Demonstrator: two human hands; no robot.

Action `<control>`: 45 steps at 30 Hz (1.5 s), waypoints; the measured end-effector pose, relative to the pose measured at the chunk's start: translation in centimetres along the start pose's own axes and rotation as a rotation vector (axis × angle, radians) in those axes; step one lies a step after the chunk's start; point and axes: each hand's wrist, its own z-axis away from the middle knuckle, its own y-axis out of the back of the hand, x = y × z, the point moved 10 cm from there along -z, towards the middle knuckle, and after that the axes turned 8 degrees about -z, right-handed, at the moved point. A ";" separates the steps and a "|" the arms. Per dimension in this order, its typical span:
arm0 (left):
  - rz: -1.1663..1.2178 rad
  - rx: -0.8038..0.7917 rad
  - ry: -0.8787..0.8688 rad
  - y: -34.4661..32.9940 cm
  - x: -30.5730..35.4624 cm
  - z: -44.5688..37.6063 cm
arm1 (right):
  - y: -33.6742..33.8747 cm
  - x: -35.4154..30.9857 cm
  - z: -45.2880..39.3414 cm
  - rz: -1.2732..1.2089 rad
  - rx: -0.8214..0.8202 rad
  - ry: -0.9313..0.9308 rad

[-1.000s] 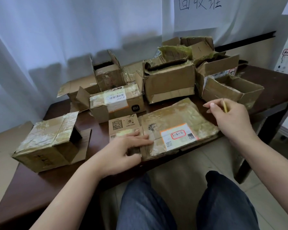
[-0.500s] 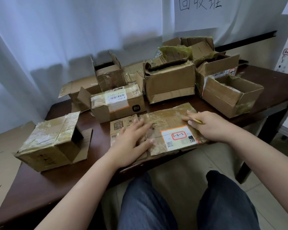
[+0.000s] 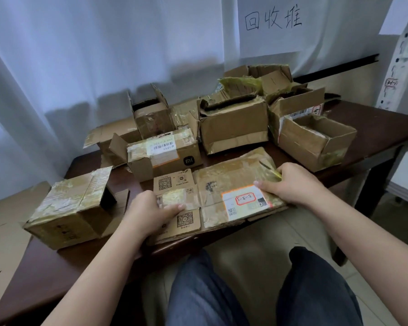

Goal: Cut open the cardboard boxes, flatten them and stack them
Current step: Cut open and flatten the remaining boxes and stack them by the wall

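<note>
A flattened box (image 3: 222,196) lies at the near edge of the worktop (image 3: 375,130), its near side hanging slightly over that edge. It carries a white label with a red-framed number, QR-code prints on its left flaps and a lot of glossy tape.

The left hand (image 3: 149,212) rests on the left part of the flattened box, fingers laid fairly straight across the cardboard and pointing right, pressing it down. The right hand (image 3: 292,184) sits on the right part of the same box, fingers partly curled at the label's edge; a thin yellow tool (image 3: 272,170), probably a cutter, pokes out from between its fingers towards the far edge, so this hand is closed around the tool while it bears on the cardboard.

Near the left edge stands a taped box (image 3: 68,208), still in shape, with one end open. Just behind the flattened box is a box with a barcode label (image 3: 163,154), and behind that a small box with upright flaps (image 3: 151,116). Towards the far right corner stand several more opened boxes, among them a large torn-top box (image 3: 233,123) and an open box (image 3: 316,140) at the right edge.

A white curtain (image 3: 80,55) hangs behind the worktop, with a handwritten paper sign (image 3: 269,22) fixed to it.
</note>
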 end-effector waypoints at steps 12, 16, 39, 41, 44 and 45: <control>0.244 -0.013 0.141 1.2 -0.8 1.8 | 2.1 -2.3 0.7 0.000 0.117 0.082; 0.147 -0.030 0.135 1.4 -0.3 1.4 | 2.2 -3.4 -0.5 0.154 0.082 0.113; -0.264 0.270 -0.667 6.1 26.9 -9.8 | 5.0 -5.9 -2.7 -0.435 0.124 0.286; -0.350 0.230 -0.622 4.8 27.7 -12.3 | 4.9 -5.6 -2.6 -0.444 0.105 0.274; -0.390 0.223 -0.571 3.7 27.6 -14.1 | 4.0 -4.5 -2.7 -0.192 0.050 0.170; -0.393 0.222 -0.569 3.3 27.4 -14.3 | 3.5 -4.0 -2.7 -0.074 0.026 0.128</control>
